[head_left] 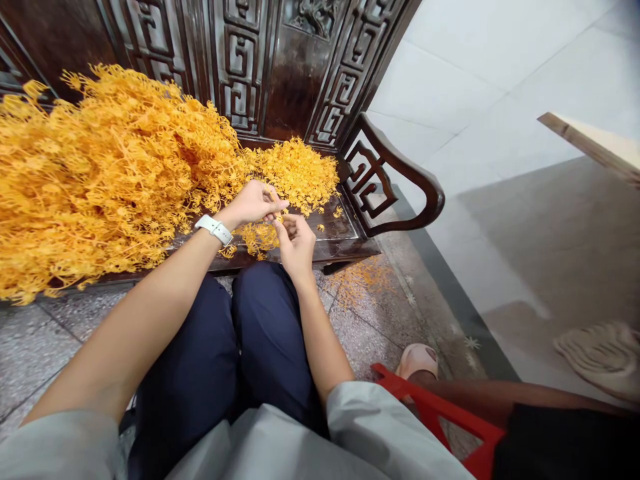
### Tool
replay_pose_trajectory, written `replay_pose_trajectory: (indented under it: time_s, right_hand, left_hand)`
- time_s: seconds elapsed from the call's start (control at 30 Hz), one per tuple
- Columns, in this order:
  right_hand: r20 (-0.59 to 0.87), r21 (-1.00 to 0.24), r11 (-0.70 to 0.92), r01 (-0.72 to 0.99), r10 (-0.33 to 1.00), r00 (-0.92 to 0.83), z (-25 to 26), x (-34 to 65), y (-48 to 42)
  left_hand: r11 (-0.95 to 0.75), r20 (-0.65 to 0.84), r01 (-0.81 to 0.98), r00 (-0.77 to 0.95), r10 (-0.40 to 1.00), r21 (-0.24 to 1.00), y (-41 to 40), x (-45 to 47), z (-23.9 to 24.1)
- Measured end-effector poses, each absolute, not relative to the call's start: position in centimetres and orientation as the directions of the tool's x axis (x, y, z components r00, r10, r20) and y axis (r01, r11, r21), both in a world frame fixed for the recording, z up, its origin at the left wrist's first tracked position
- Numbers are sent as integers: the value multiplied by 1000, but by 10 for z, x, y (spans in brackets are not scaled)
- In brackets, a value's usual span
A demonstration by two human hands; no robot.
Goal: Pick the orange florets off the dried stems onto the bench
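My left hand [256, 203], with a white watch [214, 229] on its wrist, is closed in a pinch over the front of the dark wooden bench [345, 227]. My right hand [297, 244] pinches close beside it, the fingertips of both almost meeting. Between them a bit of a yellow artificial flower [279, 217] shows; most of it is hidden by the fingers. Behind my hands lies a small pile of yellow flower heads [303, 172]. To the left a big heap of yellow artificial flower sprays [115, 173] covers the seat. Some loose yellow pieces [260, 239] lie under my hands.
A carved backrest [240, 67] and curved armrest [425, 193] bound the bench. Orange bits [363, 280] are scattered on the floor. At right are a red plastic stool [435, 413], another person's leg and sandal [418, 360], a wooden board edge [590, 143] and a beige slipper [600, 353].
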State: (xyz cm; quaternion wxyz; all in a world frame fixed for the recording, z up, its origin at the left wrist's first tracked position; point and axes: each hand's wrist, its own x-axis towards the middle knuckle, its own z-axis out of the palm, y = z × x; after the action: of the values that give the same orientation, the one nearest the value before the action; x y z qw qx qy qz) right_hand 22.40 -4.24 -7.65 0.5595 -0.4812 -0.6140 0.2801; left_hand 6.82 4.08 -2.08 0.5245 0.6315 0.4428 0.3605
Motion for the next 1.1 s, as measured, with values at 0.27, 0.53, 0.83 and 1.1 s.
replay_pose_trajectory:
  time_s: [0.27, 0.53, 0.83, 1.1]
  right_hand:
    - [514, -835, 449, 319, 843, 160, -72, 227, -49]
    - [270, -915, 386, -119, 365, -891, -4, 227, -114]
    - [20, -717, -155, -679, 970, -243, -20, 256, -61]
    - [235, -969, 246, -14, 940, 247, -58, 238, -62]
  left_hand:
    - [-14, -27, 159, 253, 967, 987, 40, 91, -26]
    - [-27, 35, 72, -116, 993, 997, 68, 59, -37]
    - [-7, 2, -69, -75, 997, 998, 54, 50, -32]
    - [-14, 48, -154, 215, 976, 988, 45, 57, -21]
